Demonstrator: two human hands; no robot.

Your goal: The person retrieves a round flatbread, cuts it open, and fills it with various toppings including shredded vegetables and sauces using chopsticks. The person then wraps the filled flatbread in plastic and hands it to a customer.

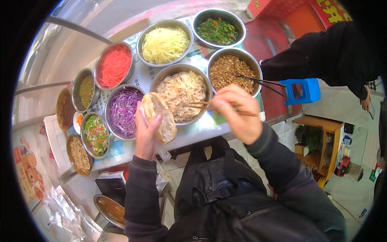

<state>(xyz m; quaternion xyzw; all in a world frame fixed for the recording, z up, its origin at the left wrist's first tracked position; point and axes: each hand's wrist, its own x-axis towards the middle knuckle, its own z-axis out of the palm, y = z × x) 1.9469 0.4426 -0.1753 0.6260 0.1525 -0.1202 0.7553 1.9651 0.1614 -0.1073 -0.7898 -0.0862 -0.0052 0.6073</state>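
My left hand (147,130) holds a split flatbread (160,118), its cut side turned up and to the right. Clear plastic shows under the bread by my palm. Between the fingers of my right hand (239,112) is a pair of brown wooden chopsticks (201,105). Their tips reach into a steel bowl of pale shredded tofu-skin-like strips (181,93). To the left of the bread stands a bowl of shredded purple cabbage (123,110). Dark chopsticks (263,80) rest in the bowl of brown chopped filling (231,69) beyond my right hand.
Farther back are bowls of shredded potato (164,45), red shreds (115,66) and chopped greens (217,31). Sliced peppers (96,133) and several smaller bowls crowd the left. A person in black (320,51) holding a phone stands at right, near a blue stool (302,90).
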